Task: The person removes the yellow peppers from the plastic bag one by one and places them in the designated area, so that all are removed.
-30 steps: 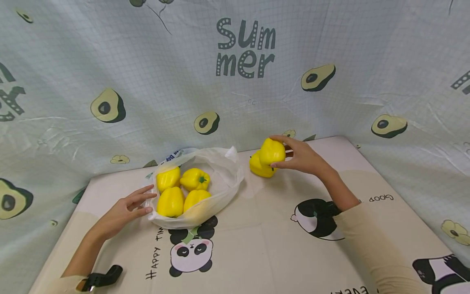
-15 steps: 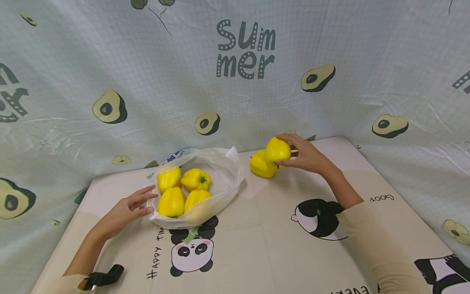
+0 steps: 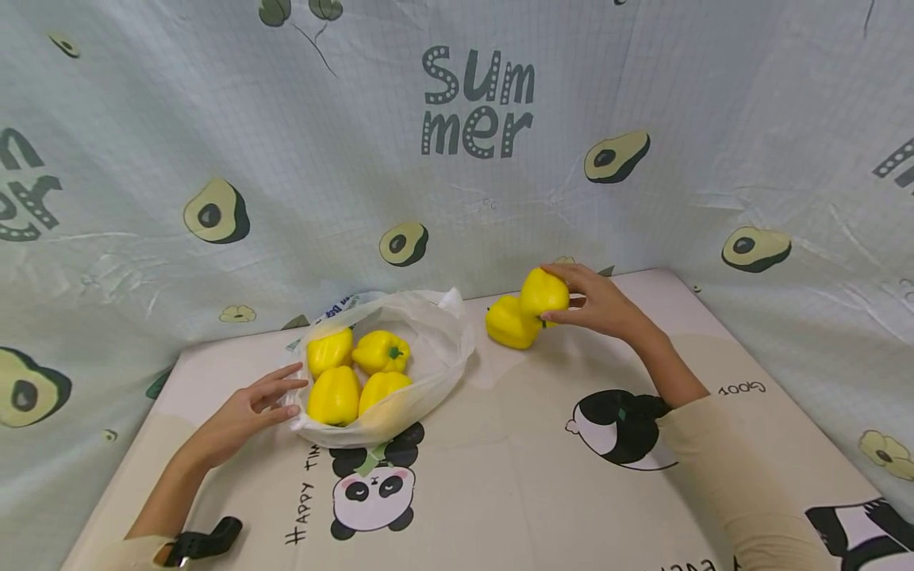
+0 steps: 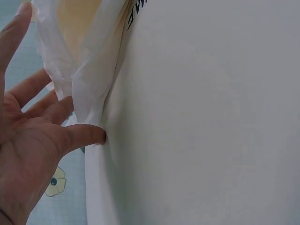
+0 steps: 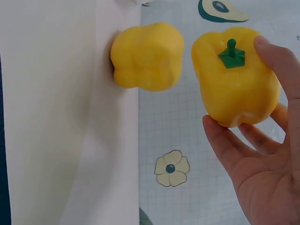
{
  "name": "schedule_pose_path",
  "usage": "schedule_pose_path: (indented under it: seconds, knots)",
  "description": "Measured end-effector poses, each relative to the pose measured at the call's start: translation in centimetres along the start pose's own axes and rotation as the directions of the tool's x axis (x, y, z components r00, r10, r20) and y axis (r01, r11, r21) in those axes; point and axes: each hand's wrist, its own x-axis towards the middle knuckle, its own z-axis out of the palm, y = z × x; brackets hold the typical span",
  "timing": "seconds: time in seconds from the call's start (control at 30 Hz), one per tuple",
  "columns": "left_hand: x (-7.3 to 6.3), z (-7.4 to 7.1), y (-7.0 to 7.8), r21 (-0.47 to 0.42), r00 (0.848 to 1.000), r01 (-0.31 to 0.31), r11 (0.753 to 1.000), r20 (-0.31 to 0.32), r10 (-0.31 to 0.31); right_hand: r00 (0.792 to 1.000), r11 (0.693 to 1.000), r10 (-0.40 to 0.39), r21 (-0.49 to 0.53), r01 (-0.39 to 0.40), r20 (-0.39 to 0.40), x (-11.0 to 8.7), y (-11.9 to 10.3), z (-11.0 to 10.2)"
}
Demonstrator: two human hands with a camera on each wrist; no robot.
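My right hand (image 3: pixel 598 303) holds a yellow bell pepper (image 3: pixel 544 292) by its ends, between thumb and fingers. In the right wrist view the held pepper (image 5: pixel 236 79) shows its green stem, and a gap separates it from a second yellow bell pepper (image 5: pixel 147 56) on the table. The head view has that second pepper (image 3: pixel 510 323) partly behind the held one. My left hand (image 3: pixel 246 412) rests against the left side of a white plastic bag (image 3: pixel 439 341), fingers loosely spread. Several yellow bell peppers (image 3: pixel 334 396) lie inside the bag's wide mouth.
A pale cloth with panda prints covers the table (image 3: pixel 485 492). Close behind the table's back edge hangs a light curtain (image 3: pixel 314 174) with avocado prints. A black strap (image 3: pixel 207 543) sits on my left wrist.
My right hand has shifted slightly right with the held pepper, uncovering more of the pepper behind it. The left hand and the bag stay in place.
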Motion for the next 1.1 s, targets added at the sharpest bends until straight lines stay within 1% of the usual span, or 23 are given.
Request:
schedule_pose_path:
  seconds: [0.2, 0.53, 0.73, 1.1]
  knots:
    - [-0.1, 0.1, 0.1, -0.005, 1.0, -0.007, 1.0, -0.001, 0.007, 1.0, 1.0, 0.005, -0.018, -0.005, 0.0, -0.2, 0.2, -0.4]
    - [-0.2, 0.2, 0.3, -0.016, 1.0, -0.004, 1.0, 0.002, 0.004, 1.0, 1.0, 0.027, -0.002, -0.027, 0.007, -0.4, 0.8, -0.6]
    - [-0.2, 0.2, 0.2, -0.011, 1.0, -0.004, 1.0, 0.0, 0.004, 1.0, 0.999, 0.021, -0.027, -0.02, 0.018, -0.4, 1.3, -0.7]
    - [-0.2, 0.1, 0.2, -0.007, 1.0, -0.009, 1.0, 0.0, 0.009, 0.999, 0.998, 0.041, -0.038, -0.04, 0.024, -0.3, 2.1, -0.7]
